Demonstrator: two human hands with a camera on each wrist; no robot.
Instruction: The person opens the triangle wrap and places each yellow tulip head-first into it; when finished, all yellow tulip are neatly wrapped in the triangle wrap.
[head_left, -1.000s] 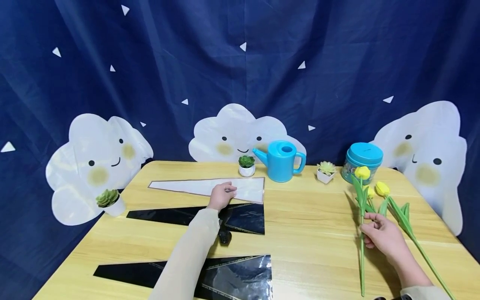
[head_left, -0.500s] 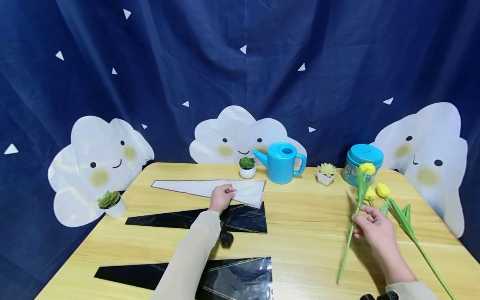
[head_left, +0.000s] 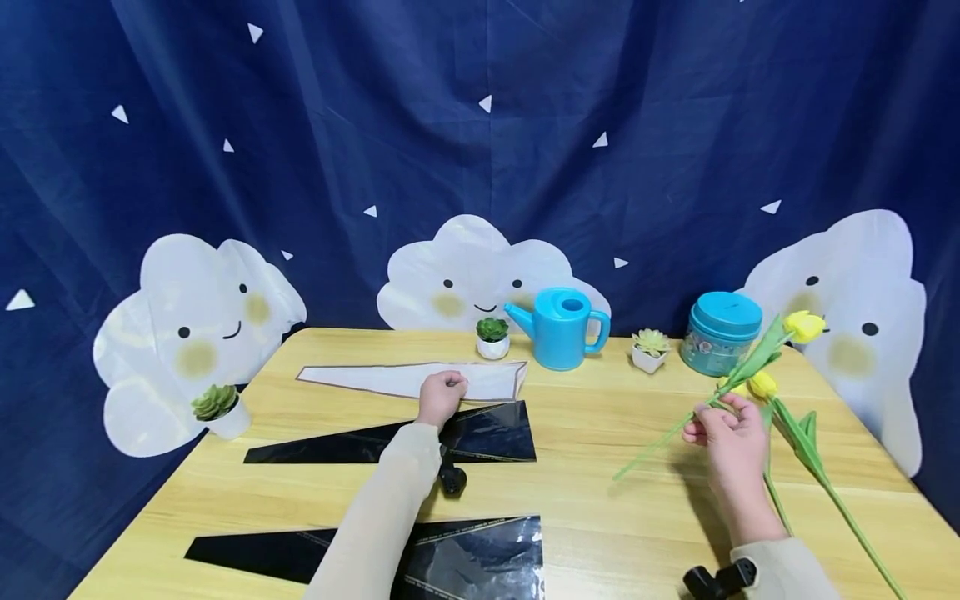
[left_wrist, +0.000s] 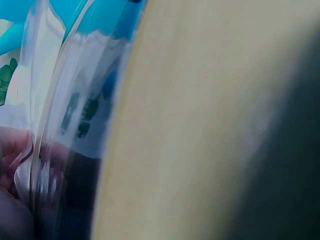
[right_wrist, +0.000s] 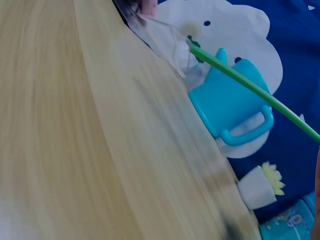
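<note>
A: Starting at the left, what lies about?
B: A potted succulent [head_left: 231, 418] stands near the left edge of the table [head_left: 615, 542]. Rightward of it lie the near black sleeve [head_left: 480, 554] and the far black sleeve [head_left: 322, 444], both flat, with the white sleeve [head_left: 375, 379] just beyond them.
A: And the left hand [head_left: 441, 397]?
B: It pinches the near edge of the white sleeve, toward its wide right end. The clear film there looks lifted (whether its two layers are parted, the pictures do not settle).
A: Farther right?
B: The blue watering can [head_left: 561, 332] stands on the far side. Then comes the right hand [head_left: 731, 433], grasping one yellow tulip [head_left: 757, 358] by its stem. That tulip slants, its bloom far and right, its bare stem end pointing left and near, well apart from the white sleeve. Another tulip [head_left: 806, 442] lies at the far right, its stem running nearer; at least one more bloom shows beside it, partly hidden.
A: Which step does that suggest?
B: Probably readying: one hand seems to work at the sleeve's wide end while the other turns the picked-up flower.
A: So what would the next move call for?
B: Presumably a wide, steady mouth on the sleeve, and the stem end lined up leftward with it, so that the film does not crumple.
</note>
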